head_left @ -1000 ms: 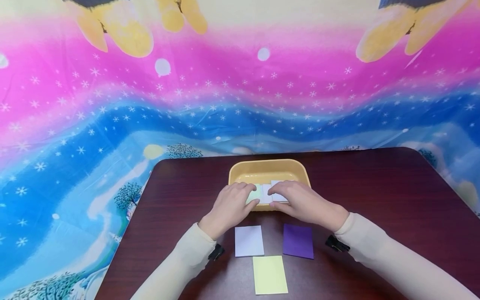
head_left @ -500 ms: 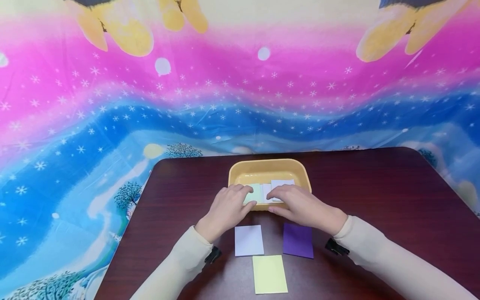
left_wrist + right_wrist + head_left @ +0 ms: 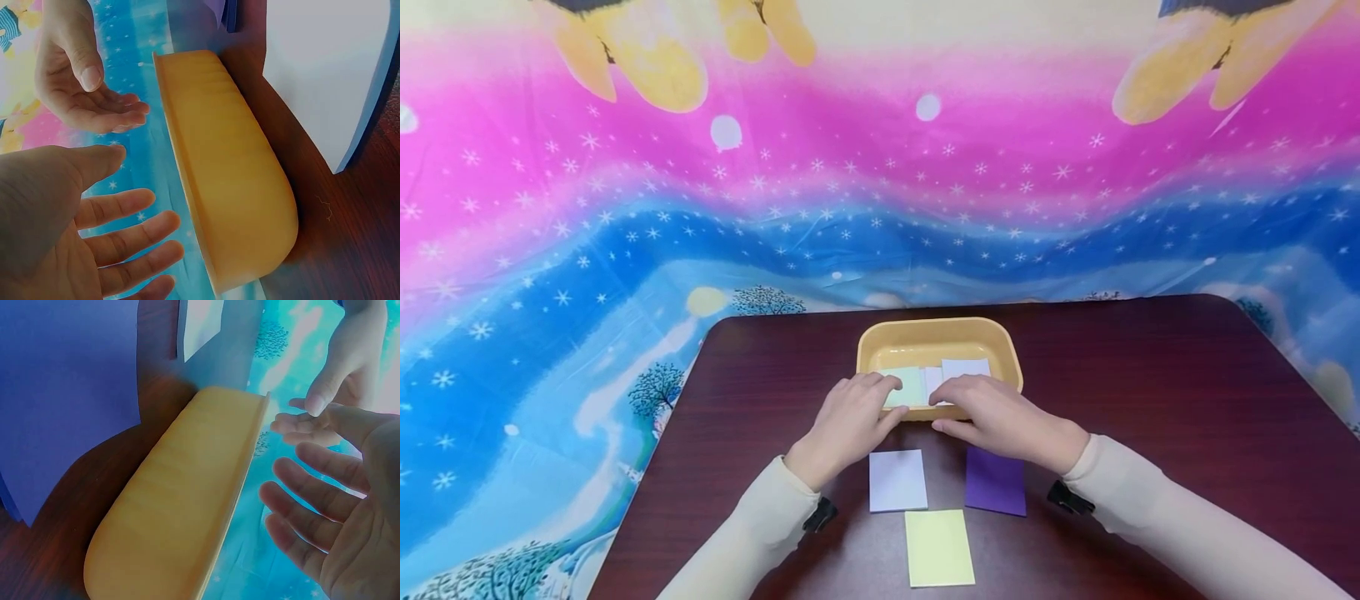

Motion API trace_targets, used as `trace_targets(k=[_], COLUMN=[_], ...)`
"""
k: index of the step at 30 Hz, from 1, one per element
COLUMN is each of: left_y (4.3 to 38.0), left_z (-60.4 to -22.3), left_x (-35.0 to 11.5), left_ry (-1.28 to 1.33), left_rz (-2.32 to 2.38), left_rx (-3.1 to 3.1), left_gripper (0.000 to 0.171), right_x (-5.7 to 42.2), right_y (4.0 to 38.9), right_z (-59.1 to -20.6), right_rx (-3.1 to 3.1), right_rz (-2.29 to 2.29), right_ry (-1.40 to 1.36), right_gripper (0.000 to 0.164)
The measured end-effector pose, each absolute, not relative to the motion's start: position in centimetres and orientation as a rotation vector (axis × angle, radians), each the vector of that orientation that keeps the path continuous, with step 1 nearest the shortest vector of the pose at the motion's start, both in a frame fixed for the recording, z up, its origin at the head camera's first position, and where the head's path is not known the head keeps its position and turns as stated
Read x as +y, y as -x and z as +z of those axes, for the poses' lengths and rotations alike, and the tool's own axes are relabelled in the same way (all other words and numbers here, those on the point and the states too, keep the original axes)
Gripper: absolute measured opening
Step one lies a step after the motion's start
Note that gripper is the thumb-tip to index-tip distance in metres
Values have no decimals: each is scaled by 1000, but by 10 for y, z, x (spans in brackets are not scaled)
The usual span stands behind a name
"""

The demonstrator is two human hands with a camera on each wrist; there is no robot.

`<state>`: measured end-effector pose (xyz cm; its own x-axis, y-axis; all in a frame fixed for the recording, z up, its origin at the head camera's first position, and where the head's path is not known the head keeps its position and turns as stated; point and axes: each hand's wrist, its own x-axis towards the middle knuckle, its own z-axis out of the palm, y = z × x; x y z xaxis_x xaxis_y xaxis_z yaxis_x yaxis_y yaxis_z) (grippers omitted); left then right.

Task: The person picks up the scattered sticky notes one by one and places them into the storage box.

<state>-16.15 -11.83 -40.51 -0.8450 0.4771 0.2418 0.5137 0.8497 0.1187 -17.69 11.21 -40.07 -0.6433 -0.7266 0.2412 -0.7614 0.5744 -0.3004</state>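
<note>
My left hand [image 3: 852,419] hovers over the near left rim of a yellow plastic tub [image 3: 938,327], fingers loosely bent and nothing in them. Opposite it, my right hand [image 3: 1000,419] is over the near right rim, also without a thing in its grasp. Both wrist views show spread, relaxed fingers above the tub's outer wall [image 3: 225,169]. Inside the tub lie a pale green square pad [image 3: 906,385] and whitish square pads [image 3: 966,367], partly hidden by the hands. Closer to me on the table are a pale lilac pad [image 3: 898,481] and a purple pad [image 3: 994,487].
A pale yellow pad [image 3: 939,548] lies nearest to me, below the lilac and purple ones. The dark wood table [image 3: 1135,375] reaches back to a hanging cloth [image 3: 880,167] printed with snowflakes.
Both hands have drawn back slightly toward me from over the tub, uncovering more of the pads in it. The tub and the pads on the table have stayed put.
</note>
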Motion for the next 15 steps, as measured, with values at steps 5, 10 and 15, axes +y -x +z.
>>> trace_targets(k=[5, 10, 15], left_y=[160, 158, 156], left_z=[-407, -409, -410], left_x=[-120, -123, -126], left_ry=[766, 758, 754], left_rz=[-277, -283, -293], left_rx=[-2816, -2808, -2807], left_gripper=[37, 35, 35], right_x=[111, 109, 107], right_y=[176, 176, 174], right_z=[-403, -405, -407], right_rx=[-2698, -2681, -2661], right_rz=[543, 546, 559], right_ry=[-1285, -1300, -1325], right_gripper=[28, 24, 25])
